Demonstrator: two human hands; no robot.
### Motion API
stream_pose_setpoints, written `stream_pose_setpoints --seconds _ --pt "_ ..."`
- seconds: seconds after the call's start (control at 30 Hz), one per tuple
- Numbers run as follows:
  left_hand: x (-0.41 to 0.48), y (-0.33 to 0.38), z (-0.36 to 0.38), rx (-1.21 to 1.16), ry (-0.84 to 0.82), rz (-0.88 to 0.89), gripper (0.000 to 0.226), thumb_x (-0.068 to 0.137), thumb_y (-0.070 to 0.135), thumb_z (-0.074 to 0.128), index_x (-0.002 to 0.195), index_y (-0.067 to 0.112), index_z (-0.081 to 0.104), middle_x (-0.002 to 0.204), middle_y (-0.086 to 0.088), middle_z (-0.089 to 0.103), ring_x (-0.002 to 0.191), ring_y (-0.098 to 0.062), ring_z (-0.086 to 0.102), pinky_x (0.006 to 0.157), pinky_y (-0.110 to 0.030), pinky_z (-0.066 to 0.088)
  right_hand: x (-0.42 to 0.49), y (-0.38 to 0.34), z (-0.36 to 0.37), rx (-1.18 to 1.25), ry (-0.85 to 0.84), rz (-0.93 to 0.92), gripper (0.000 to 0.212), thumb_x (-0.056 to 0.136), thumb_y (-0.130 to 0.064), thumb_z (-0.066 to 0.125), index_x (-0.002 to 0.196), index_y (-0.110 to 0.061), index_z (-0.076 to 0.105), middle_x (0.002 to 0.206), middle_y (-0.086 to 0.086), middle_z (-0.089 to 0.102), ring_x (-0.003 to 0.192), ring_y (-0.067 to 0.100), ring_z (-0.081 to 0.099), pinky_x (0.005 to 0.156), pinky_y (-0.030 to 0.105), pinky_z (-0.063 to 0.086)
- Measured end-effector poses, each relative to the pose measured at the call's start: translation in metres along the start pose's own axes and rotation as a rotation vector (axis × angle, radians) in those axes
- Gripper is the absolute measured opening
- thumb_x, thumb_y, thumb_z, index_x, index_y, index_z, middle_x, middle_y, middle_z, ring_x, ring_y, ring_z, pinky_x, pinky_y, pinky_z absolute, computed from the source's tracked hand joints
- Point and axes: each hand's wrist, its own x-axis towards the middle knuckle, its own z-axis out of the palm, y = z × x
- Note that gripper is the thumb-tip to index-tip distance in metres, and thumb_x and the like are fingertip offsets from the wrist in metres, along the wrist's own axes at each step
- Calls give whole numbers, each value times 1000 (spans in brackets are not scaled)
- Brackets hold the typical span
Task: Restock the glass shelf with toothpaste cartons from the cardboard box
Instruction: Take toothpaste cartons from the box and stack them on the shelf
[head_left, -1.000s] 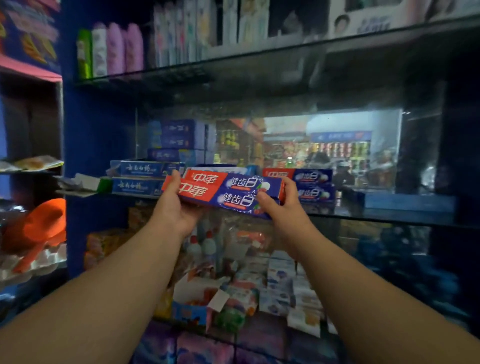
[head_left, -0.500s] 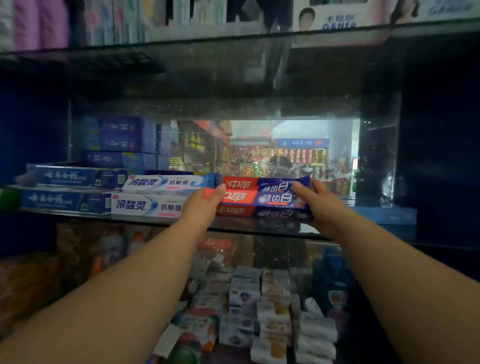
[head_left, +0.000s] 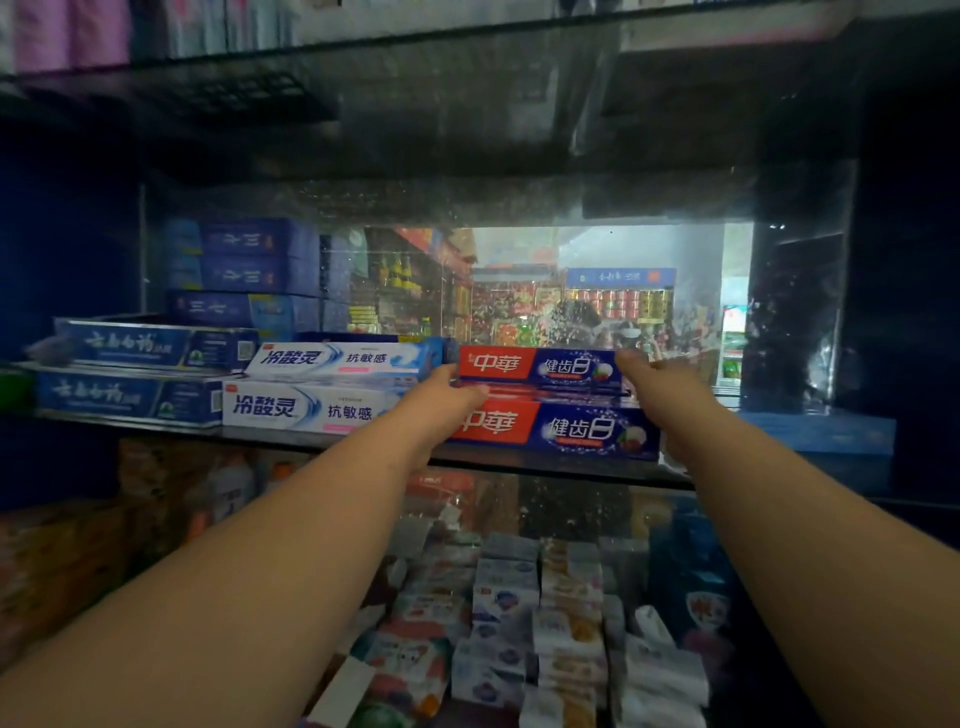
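Two red-and-blue toothpaste cartons lie on the glass shelf, to the right of centre. The upper carton sits further back and higher, and the lower carton lies at the shelf's front edge. My left hand grips the left end of the upper carton, covering part of the lower one's red panel. At the right end, my right hand holds the same carton, thumb on top. The cardboard box is out of view.
White-and-blue cartons are stacked left of the red ones, with dark blue cartons further left and behind. A flat blue box lies on the shelf's right. Another glass shelf hangs above. Small packets fill the level below.
Both hands have reached further in and brought the two cartons down onto the shelf. The lower carton now lies at the front edge, and the view has closed in on the shelf.
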Motion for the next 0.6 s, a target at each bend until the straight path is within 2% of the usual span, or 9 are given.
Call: stream_pose_setpoints --seconds 0.1,0.17,0.23,0.3,0.4,0.47,0.6 --pt "-3 -1 -2 280 -73 51 68 88 31 66 146 21 33 138 -4 49 110 -17 53 100 -33 44 -7 -1 2 -208 -119 -47 65 77 -56 69 125 -17 48 111 8 64 93 28 67 77 43 58" --pt "-6 2 -1 340 -90 61 67 89 31 65 146 20 34 139 -4 48 108 -16 50 95 -28 41 -10 -1 2 -352 -125 -95 86 68 -61 74 134 -15 43 124 9 59 102 29 63 81 43 57" --pt "-6 4 1 360 -75 55 69 88 32 66 148 21 32 144 -5 44 118 -20 50 99 -30 40 -11 -1 -1 -383 -142 -128 95 64 -60 77 140 -17 38 133 9 55 108 29 61 87 45 55" --pt "-5 5 4 367 -62 49 72 87 31 67 149 21 30 145 -6 43 125 -24 48 104 -33 39 -12 -2 -4 -455 -184 -166 93 65 -53 80 140 -19 39 136 8 51 113 29 58 90 40 52" --pt "1 7 7 337 -27 14 59 86 25 69 139 18 43 134 -6 55 118 -23 54 101 -33 42 -13 -7 -5 -681 -235 -218 79 72 -49 77 138 -18 46 139 8 49 121 27 51 90 33 43" --pt "5 9 10 338 26 -15 47 86 21 69 129 13 50 127 -8 59 114 -24 56 97 -34 43 -9 -10 -2 -809 -231 -239 72 75 -53 72 135 -18 51 141 9 46 123 27 49 92 34 41" --pt "13 11 15 436 61 -60 41 90 19 64 128 8 51 126 -12 59 116 -28 56 102 -38 44 7 -5 11 -945 -173 -246 74 76 -64 65 137 -23 51 145 7 43 126 28 47 101 38 40"
